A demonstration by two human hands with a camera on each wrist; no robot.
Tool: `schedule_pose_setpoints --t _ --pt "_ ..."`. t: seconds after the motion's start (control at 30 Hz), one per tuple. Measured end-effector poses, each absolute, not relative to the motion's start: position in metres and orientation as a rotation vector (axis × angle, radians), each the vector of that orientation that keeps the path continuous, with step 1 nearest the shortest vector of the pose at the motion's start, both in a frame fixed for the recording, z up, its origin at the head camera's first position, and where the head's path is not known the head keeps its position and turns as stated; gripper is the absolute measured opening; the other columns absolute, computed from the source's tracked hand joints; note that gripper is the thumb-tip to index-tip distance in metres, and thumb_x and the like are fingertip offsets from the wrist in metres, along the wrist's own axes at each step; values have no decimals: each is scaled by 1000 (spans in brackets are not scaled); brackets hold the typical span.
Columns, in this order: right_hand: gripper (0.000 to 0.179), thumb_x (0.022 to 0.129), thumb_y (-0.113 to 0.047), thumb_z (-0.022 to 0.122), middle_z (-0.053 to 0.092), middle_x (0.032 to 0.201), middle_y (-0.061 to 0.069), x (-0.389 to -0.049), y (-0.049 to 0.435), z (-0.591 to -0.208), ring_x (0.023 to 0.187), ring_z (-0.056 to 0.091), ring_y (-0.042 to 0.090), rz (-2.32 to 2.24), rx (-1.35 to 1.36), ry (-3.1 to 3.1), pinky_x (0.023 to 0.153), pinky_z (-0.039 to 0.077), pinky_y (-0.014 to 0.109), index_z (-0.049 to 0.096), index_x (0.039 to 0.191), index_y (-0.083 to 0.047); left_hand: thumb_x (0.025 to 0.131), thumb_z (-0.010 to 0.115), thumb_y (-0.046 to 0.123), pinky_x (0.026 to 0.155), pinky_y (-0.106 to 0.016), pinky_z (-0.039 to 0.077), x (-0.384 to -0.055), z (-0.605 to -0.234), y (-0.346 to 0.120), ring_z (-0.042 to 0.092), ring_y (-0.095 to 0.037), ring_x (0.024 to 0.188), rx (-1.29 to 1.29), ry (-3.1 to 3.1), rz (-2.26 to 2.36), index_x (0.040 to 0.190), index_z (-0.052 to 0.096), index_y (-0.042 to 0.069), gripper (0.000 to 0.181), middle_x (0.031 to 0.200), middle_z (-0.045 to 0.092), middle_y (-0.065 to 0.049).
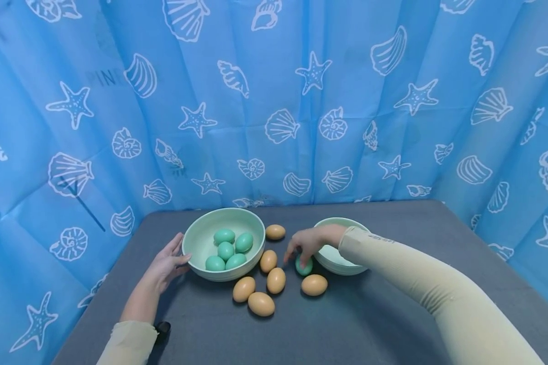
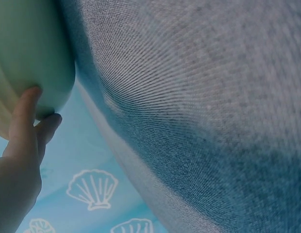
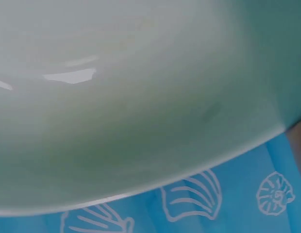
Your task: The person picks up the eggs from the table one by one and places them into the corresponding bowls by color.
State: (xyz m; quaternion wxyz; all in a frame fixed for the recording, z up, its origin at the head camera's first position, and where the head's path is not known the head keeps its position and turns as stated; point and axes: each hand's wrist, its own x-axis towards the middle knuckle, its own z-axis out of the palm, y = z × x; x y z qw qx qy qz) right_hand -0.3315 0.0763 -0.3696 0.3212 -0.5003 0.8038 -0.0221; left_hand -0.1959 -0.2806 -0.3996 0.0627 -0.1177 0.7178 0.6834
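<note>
In the head view my left hand (image 1: pixel 165 266) rests against the outer left side of a large pale green bowl (image 1: pixel 194 233). Its thumb and fingers spread along the wall; the left wrist view shows fingertips (image 2: pixel 30 94) touching that bowl. Several green eggs (image 1: pixel 226 250) lie inside. My right hand (image 1: pixel 308 242) reaches down over a single green egg (image 1: pixel 304 267) on the table, one finger across its top and another apart at its left. A second pale green bowl (image 1: pixel 342 268) stands beside it, partly behind the right forearm.
Several brown eggs (image 1: pixel 276 281) lie loose between and in front of the bowls; one (image 1: pixel 314 285) sits just before the green egg. Dark grey cloth covers the table (image 1: pixel 201 324). A blue curtain (image 1: pixel 274 101) with shell prints hangs behind it and at the sides.
</note>
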Motion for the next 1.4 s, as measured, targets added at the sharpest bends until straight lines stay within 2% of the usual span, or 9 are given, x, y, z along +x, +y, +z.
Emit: schedule_pose_setpoints --t 0.17,0.33,0.47,0.73,0.97,1.27,1.4 --pt "45 90 -14 75 65 130 4 -335 78 -373 119 59 23 -137 -1321 2131 100 49 31 66 134 -12 104 46 -1 119 -60 24 -195 -401 -281 -7 -36 154 -341 2162 2077 161 -7 13 79 168 -10 -10" --pt "54 85 -10 80 61 138 1 -334 78 -373 131 53 22 -57 -1275 2120 111 43 36 65 136 -17 104 46 0 119 -60 23 -196 -402 -281 -5 -37 154 -347 2172 2072 161 -6 13 79 168 -9 -10" --pt "50 86 -6 78 60 141 -1 -333 77 -372 136 50 20 -3 -1295 2131 113 41 36 68 132 -21 104 46 -1 119 -61 23 -196 -402 -281 -6 -36 154 -344 2172 2074 161 -6 14 79 168 -9 -10" --pt "39 88 -3 74 68 130 3 -337 78 -375 120 60 14 -218 -1316 2136 97 52 26 72 126 -13 104 46 -1 118 -61 23 -196 -400 -281 -7 -35 154 -362 2164 2077 161 -5 14 78 168 -8 -9" --pt "38 89 -5 74 69 128 6 -342 81 -376 111 60 7 -409 -1283 2108 92 53 22 71 126 -7 103 46 -1 119 -61 23 -196 -400 -280 -7 -35 154 -357 2163 2077 161 -5 13 78 168 -8 -9" --pt "39 93 -5 69 65 131 13 -338 82 -369 102 60 16 -565 -1207 2081 78 52 20 66 131 -2 103 47 -1 119 -60 24 -195 -400 -281 -6 -35 154 -354 2164 2090 161 -5 14 79 168 -8 -9" --pt "39 94 -7 69 67 127 11 -337 82 -367 102 60 18 -639 -1195 2072 79 52 20 65 133 -2 103 47 0 118 -59 25 -196 -401 -281 -5 -35 155 -366 2160 2090 161 -4 14 79 168 -7 -9"
